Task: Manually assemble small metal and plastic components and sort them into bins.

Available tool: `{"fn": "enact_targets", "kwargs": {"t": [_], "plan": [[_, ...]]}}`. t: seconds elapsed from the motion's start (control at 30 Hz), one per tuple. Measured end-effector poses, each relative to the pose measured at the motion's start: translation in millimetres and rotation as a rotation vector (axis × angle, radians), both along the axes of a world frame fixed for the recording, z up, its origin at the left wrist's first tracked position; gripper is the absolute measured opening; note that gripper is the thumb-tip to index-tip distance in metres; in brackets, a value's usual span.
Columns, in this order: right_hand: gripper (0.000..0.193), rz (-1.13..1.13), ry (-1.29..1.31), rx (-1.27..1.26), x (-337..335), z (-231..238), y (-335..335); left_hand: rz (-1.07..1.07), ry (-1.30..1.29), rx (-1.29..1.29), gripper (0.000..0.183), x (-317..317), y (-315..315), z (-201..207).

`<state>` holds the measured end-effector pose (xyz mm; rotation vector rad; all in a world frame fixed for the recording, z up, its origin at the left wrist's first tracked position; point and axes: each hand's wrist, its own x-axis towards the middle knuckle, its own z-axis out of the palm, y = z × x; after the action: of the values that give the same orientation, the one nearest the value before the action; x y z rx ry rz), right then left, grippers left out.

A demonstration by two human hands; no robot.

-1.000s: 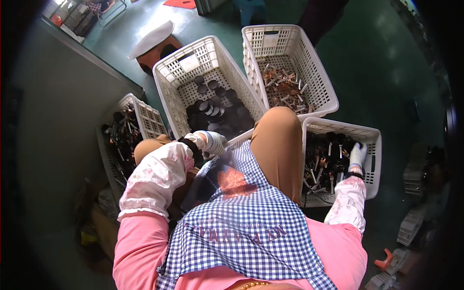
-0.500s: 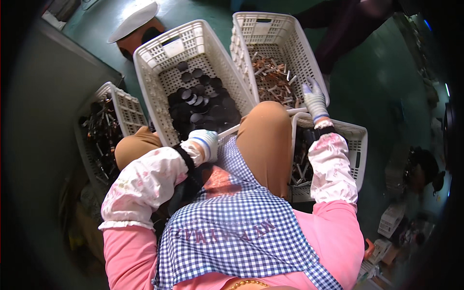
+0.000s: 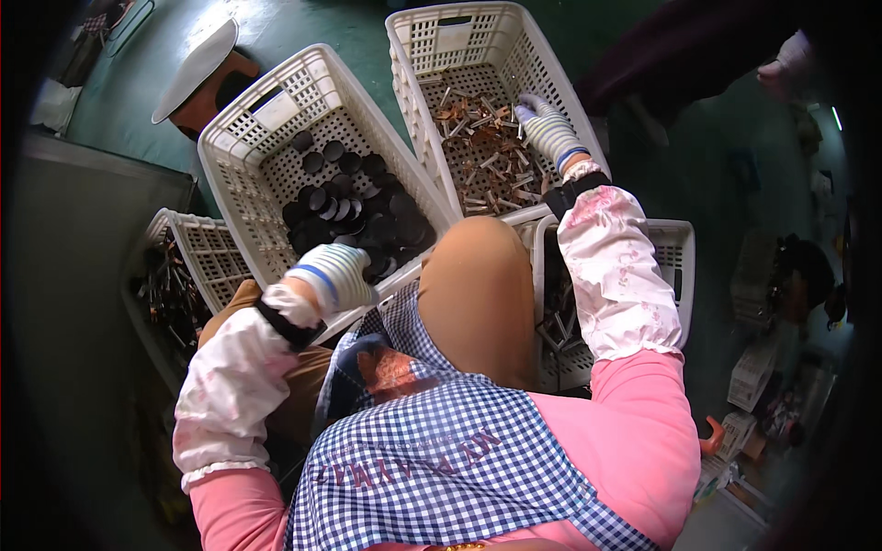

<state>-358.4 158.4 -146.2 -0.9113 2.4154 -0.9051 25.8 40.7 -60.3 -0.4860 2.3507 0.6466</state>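
My left hand (image 3: 333,275), in a striped knit glove, is over the near edge of a white plastic basket (image 3: 223,151) of round black discs (image 3: 344,207). Its fingers are curled, and what they hold, if anything, is hidden. My right hand (image 3: 554,133), gloved alike, is inside a second white basket (image 3: 404,69), over small silver and copper-coloured metal pieces (image 3: 496,156). Its fingers point down toward the pieces, slightly apart, with no piece visible between them.
A basket of dark parts (image 3: 170,294) stands at my left knee. Another white basket (image 3: 680,266) with metal pieces sits below my right forearm. Beyond the baskets are a stool (image 3: 197,73) and a person's dark-clothed leg (image 3: 680,55). Boxes (image 3: 751,372) lie at the right.
My left hand has moved left from my lap to the disc basket's near edge. My right hand has gone from the second basket's right rim to above the metal pieces. The view has shifted.
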Motion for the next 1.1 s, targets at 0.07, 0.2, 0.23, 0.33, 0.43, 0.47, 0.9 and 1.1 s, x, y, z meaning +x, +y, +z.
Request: {"fn": "enact_targets", "kwargs": {"t": [0.07, 0.2, 0.23, 0.33, 0.43, 0.47, 0.9, 1.1], "plan": [[0.046, 0.036, -0.021, 0.190, -7, -17, -8, 0.398, 0.173, 0.357, 0.039, -4, -18, 13], [0.040, 0.268, 0.011, 0.403, -15, -73, -38, 1.083, 0.413, 1.122, 0.042, -24, -37, 22], [0.039, 0.369, 0.023, 0.461, -15, -92, -43, 1.177, 0.486, 1.241, 0.045, -32, -39, 21], [0.039, 0.721, -0.042, 0.752, -11, -151, -53, 1.247, 0.607, 1.265, 0.050, -43, -46, 23], [0.050, 0.901, 0.101, 1.030, 9, -201, -48, 1.258, 0.651, 1.360, 0.058, -46, -60, 28], [0.050, 0.917, 0.094, 1.027, 15, -212, -45, 1.275, 0.652, 1.421, 0.060, -46, -63, 28], [0.024, 0.505, 0.545, 0.123, -3, -137, -39, 1.198, 0.770, 1.670, 0.072, -47, -57, 21], [0.027, -0.271, -0.455, -0.218, 20, -33, -38, 1.072, 0.836, 1.777, 0.058, -42, -49, 21]]}}
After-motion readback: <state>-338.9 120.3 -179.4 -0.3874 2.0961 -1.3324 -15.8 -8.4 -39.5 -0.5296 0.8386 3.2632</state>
